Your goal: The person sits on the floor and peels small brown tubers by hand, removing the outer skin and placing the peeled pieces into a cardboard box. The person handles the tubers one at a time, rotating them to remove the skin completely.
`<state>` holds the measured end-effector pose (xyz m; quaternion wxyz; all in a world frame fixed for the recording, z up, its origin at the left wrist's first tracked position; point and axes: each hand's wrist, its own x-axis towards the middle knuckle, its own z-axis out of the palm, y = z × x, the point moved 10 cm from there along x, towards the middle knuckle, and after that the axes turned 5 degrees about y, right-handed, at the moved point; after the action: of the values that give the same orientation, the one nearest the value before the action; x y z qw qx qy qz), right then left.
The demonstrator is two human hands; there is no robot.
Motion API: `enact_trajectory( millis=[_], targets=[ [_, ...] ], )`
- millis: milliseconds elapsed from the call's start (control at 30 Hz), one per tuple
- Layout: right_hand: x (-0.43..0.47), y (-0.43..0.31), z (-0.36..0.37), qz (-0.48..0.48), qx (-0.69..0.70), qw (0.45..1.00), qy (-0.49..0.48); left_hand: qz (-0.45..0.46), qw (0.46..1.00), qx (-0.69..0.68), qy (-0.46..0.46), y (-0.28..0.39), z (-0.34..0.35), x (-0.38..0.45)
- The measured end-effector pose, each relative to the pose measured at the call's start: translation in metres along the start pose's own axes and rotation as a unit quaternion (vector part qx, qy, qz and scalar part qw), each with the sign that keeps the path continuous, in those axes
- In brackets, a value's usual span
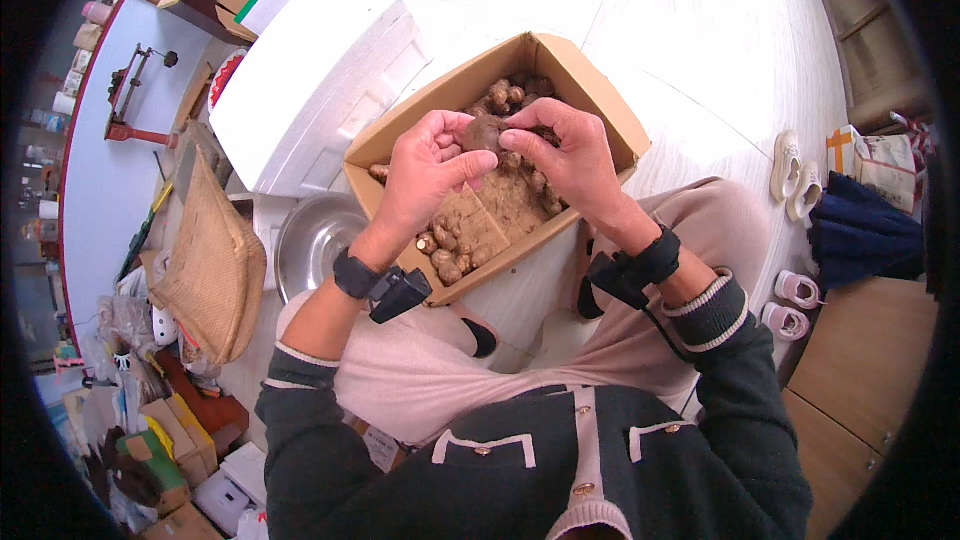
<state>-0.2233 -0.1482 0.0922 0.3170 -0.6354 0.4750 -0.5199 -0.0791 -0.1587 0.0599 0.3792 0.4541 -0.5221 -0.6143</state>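
Between my two hands is a round brown taro-like tuber (484, 133), raised above an open cardboard box (600, 101). The fingers and thumb of my left hand (427, 161) hold its left side. My right hand (566, 150) pinches its right side between thumb and fingers. Inside the box, a group of small tubers (450, 251) lies in the near left corner. More knobbly tubers (504, 92) are heaped at the far end, and some lie along the right wall, partly hidden by my right hand. Loose soil covers part of the box floor.
A metal basin (307, 244) stands left of the box, beside a white foam box (322, 82). A woven basket (214, 255) leans farther left. Light-coloured shoes (786, 165), pink shoes (795, 296) and a wooden cabinet (862, 360) are at the right.
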Motion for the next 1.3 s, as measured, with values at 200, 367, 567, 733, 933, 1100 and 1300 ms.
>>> enact_trajectory(
  millis=[200, 367, 567, 733, 933, 1100, 1300],
  targets=[
    [-0.003, -0.016, 0.004, -0.105, -0.056, 0.992, 0.040, 0.041, 0.997, 0.065, -0.002, 0.005, 0.001, -0.001],
    [-0.006, -0.021, 0.011, -0.148, -0.065, 0.986, 0.052, 0.140, 0.948, 0.285, 0.027, 0.023, -0.001, -0.008],
    [-0.007, -0.021, 0.015, -0.159, -0.086, 0.983, 0.036, 0.268, 0.865, 0.417, 0.079, 0.047, 0.010, -0.024],
    [-0.009, -0.035, 0.019, -0.158, -0.047, 0.986, 0.020, 0.276, 0.836, 0.466, 0.091, 0.038, 0.007, -0.022],
    [0.000, 0.010, 0.001, 0.123, 0.172, 0.977, 0.035, -0.014, 0.960, 0.278, -0.040, -0.032, -0.008, 0.000],
    [-0.004, 0.042, -0.007, 0.243, 0.215, 0.944, 0.061, -0.022, 0.998, -0.002, -0.065, -0.029, 0.003, 0.001],
    [-0.008, 0.042, 0.001, 0.207, 0.149, 0.966, 0.027, -0.004, 0.998, -0.008, -0.059, -0.020, 0.005, 0.004]
  ],
)
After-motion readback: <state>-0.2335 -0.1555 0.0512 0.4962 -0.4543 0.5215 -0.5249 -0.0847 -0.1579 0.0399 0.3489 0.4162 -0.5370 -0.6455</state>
